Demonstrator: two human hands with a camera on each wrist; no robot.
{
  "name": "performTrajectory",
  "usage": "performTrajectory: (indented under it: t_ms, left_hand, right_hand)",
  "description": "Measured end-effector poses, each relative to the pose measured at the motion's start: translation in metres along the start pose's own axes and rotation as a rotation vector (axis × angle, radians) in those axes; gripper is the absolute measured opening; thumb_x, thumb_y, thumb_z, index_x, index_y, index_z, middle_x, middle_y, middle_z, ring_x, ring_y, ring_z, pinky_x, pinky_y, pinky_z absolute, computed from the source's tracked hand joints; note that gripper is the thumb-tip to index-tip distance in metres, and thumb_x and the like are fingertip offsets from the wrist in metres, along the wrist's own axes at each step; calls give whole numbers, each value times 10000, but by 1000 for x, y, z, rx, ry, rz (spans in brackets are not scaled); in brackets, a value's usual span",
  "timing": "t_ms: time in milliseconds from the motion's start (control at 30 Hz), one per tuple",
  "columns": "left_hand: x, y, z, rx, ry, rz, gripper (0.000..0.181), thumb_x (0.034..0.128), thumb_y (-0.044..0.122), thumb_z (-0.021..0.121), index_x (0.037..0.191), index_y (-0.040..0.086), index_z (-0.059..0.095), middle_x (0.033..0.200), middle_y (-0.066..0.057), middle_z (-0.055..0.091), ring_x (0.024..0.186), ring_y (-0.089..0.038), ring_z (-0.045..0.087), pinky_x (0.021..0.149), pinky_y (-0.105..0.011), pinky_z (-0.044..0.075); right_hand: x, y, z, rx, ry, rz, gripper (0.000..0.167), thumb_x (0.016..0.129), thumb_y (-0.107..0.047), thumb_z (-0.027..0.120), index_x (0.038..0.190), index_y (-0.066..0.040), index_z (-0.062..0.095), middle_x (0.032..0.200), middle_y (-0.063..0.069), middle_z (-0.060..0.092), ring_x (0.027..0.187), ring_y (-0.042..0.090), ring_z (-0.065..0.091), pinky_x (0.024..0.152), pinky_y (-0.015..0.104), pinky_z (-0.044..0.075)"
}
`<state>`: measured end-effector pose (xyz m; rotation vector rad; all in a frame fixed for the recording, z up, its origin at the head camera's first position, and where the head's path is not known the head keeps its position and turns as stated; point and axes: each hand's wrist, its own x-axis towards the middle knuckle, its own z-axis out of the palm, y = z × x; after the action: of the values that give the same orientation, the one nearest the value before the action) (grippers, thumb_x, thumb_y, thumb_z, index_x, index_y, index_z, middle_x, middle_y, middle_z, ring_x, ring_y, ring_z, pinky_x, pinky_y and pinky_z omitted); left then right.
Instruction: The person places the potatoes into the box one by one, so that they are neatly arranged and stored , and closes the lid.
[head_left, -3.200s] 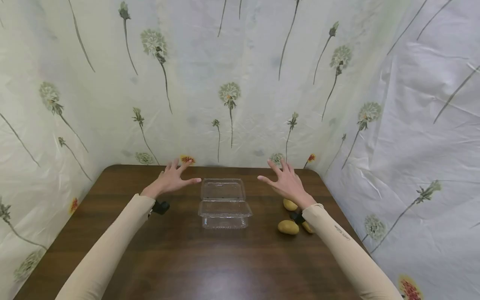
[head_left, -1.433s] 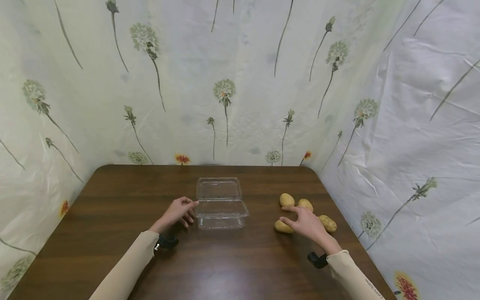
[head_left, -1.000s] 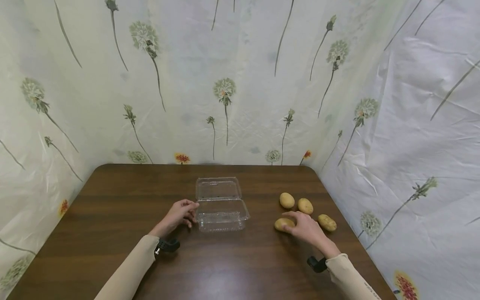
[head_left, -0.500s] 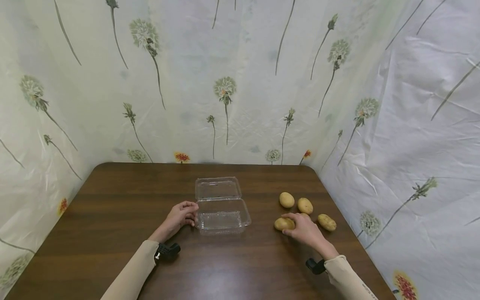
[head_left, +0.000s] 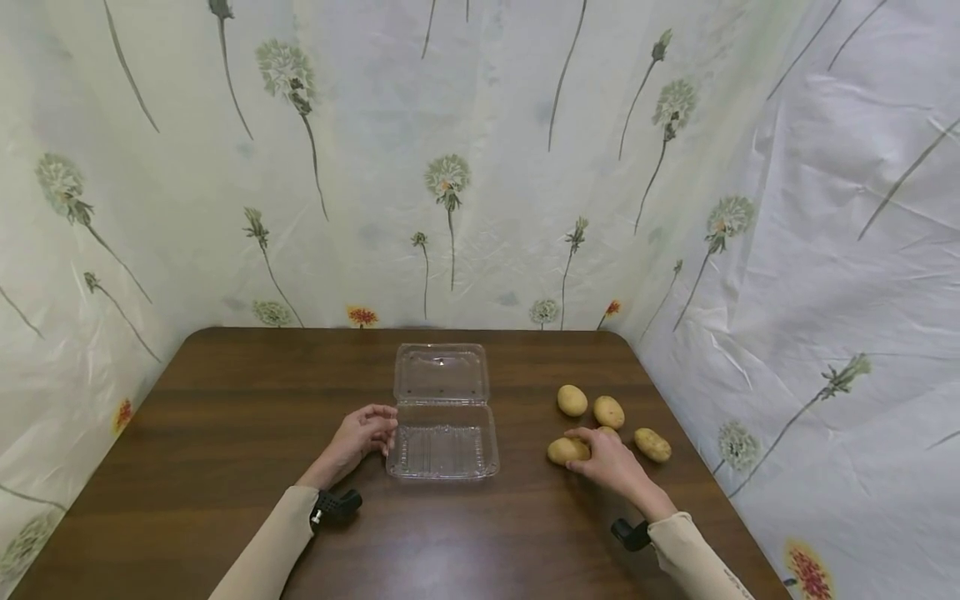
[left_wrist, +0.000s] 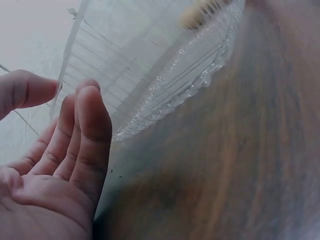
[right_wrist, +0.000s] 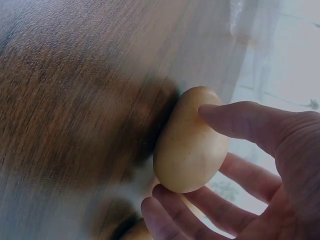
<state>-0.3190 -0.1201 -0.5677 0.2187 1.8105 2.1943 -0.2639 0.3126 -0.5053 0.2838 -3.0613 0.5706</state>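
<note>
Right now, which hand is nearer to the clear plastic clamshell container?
Left. The left hand pinches the clear plastic clamshell container at its left rim. The right hand is apart from it, off to the right, holding a potato.

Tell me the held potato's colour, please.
The potato is pale yellowish tan, showing best in the right wrist view.

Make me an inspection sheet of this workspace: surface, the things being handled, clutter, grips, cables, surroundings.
Surface: dark wood-grain table.
Job's things: clear plastic clamshell container, lid open, no contents visible; one potato held, three others in plain view, perhaps a fifth partly hidden.
Clutter: nothing seen.
Grips: left hand pinches the container's left edge; right hand holds the potato between thumb and fingers.
Cables: nothing seen.
Surroundings: dandelion-print curtain behind the table and on both sides.
</note>
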Motion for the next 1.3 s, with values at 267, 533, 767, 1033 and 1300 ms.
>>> performTrajectory:
  t_ms: [267, 533, 767, 1033, 1300]
  left_hand:
    - [-3, -2, 0, -49, -5, 22, 429, 949, 115, 604, 1272, -114, 438, 777, -10, 627, 623, -124, 597, 553, -241, 507]
    - [-8, -4, -1, -75, -52, 41, 414, 968, 81, 562, 1289, -127, 404, 792, 12, 663, 659, -114, 609, 596, -235, 529]
    - [-7, -2, -2, -95, -65, 52, 411, 969, 63, 556, 1289, -134, 390, 804, 13, 668, 665, -108, 615, 603, -235, 531]
    - [-6, -2, -2, -119, -66, 42, 407, 968, 36, 548, 1283, -145, 364, 784, 15, 666, 668, -104, 628, 612, -231, 535]
    - [-5, -6, -2, -124, -57, 41, 349, 957, 51, 568, 1236, -97, 417, 778, 6, 667, 667, -103, 638, 611, -229, 538]
  right_hand:
    - [2, 2, 2, 25, 6, -22, 413, 795, -215, 782, 1177, -111, 668, 1133, 99, 682, 1059, 334, 591, 847, 497, 500]
    - [3, 3, 1, 39, -29, -7, 425, 789, -233, 790, 1168, -89, 664, 1116, 109, 689, 1057, 345, 599, 851, 496, 501]
    - [5, 1, 0, 30, -39, -5, 417, 782, -260, 794, 1141, -90, 668, 1049, 81, 695, 990, 291, 608, 827, 472, 498]
    - [6, -1, -2, 33, -41, -3, 421, 778, -278, 794, 1113, -60, 662, 1029, 102, 698, 991, 323, 602, 850, 504, 475]
    - [6, -2, -1, 32, -61, 24, 372, 759, -278, 804, 1041, -90, 650, 1022, 114, 702, 1005, 335, 605, 864, 502, 476]
